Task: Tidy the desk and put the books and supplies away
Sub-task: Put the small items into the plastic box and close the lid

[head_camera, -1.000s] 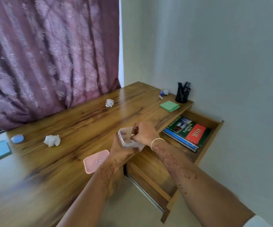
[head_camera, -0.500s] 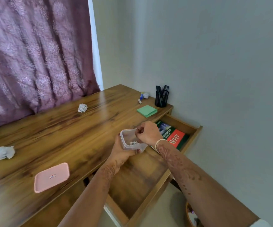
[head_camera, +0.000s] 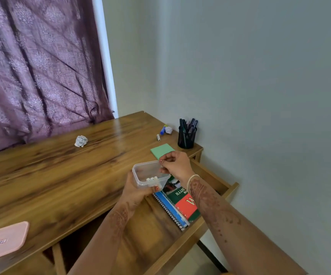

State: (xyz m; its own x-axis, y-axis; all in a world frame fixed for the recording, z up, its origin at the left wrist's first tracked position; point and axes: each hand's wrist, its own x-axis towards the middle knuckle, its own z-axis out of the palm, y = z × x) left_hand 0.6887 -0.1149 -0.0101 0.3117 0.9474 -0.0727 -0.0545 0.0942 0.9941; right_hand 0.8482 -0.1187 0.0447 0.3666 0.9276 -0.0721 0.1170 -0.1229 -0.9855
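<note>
Well, left hand (head_camera: pixel 135 190) round clear tub (head_camera: pixel 140 176); right hand (head_camera: pixel 177 165) pinched — on what, unclear.

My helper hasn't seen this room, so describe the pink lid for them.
Start at the long wooden desk in front of the purple curtain. Follow its front edge away from the open drawer to the left, where the pink lid lies flat. It is the only pink thing, a rounded rectangle, unlike the white crumpled paper.

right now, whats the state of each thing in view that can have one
clear container: lid off, held by left hand
pink lid: off, flat on desk
drawer: open, books lying inside
pen holder: upright, pens in it
paper ball: crumpled, on desk
</note>
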